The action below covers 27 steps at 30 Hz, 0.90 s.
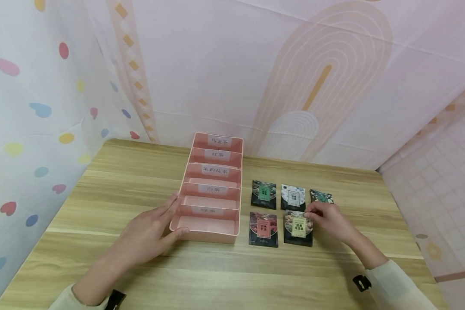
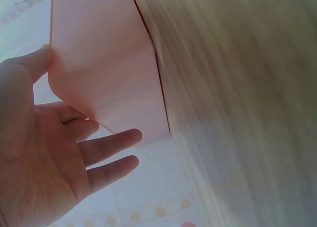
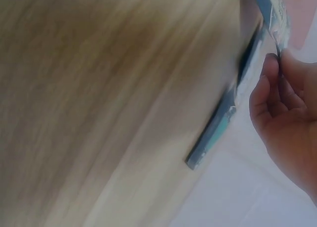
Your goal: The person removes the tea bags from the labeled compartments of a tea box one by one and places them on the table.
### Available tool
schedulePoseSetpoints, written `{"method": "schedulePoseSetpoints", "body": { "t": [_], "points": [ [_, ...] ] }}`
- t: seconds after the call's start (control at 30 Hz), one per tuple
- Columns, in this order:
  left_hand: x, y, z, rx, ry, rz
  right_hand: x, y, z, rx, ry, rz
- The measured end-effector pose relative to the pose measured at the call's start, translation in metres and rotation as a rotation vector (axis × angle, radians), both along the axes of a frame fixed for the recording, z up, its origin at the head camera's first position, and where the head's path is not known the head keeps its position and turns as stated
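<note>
A pink divided box (image 1: pixel 205 236) with labelled compartments stands on the table. At its near left corner rests my left hand (image 1: pixel 149 232), the thumb on the front rim and the fingers spread loosely along the side. In the left wrist view, the fingers (image 2: pixel 111 148) are nearly straight against the pink wall. My right hand (image 1: pixel 331 219) pinches the upper right corner of a tea sachet with a yellow-green label (image 1: pixel 298 228). From the right wrist view, thumb and index finger hold that sachet's edge (image 3: pixel 277 24), and it tilts up off the table.
Beside the box lie a tea sachet with a red label (image 1: pixel 263 230), one with a green label (image 1: pixel 264 194) and one with a white label (image 1: pixel 293 197). Partly behind my right hand is a teal-patterned sachet (image 1: pixel 321 196). Printed curtains (image 1: pixel 201 64) hang behind the wooden table (image 1: pixel 217 284).
</note>
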State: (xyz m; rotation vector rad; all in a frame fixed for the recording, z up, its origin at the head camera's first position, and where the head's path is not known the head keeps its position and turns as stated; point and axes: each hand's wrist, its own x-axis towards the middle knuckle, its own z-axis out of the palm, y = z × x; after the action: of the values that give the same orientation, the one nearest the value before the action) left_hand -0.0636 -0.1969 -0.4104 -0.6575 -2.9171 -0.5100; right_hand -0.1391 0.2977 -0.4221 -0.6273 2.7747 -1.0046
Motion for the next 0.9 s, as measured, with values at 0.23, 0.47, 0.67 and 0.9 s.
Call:
{"method": "schedulePoseSetpoints", "body": {
  "t": [0.23,0.47,0.67,0.9],
  "points": [
    [0.0,0.0,0.0,0.007,0.01,-0.006,-0.005,-0.002,-0.007,0.05,-0.052,0.03],
    [0.001,0.0,0.0,0.012,0.014,-0.006,-0.006,-0.002,-0.01,0.062,-0.1,0.032],
    [0.0,0.0,0.001,0.015,-0.002,-0.004,-0.007,-0.002,-0.012,0.065,-0.092,0.032],
    [0.0,-0.001,-0.001,0.014,0.011,-0.009,-0.008,-0.003,-0.012,0.072,-0.084,0.02]
  ]
}}
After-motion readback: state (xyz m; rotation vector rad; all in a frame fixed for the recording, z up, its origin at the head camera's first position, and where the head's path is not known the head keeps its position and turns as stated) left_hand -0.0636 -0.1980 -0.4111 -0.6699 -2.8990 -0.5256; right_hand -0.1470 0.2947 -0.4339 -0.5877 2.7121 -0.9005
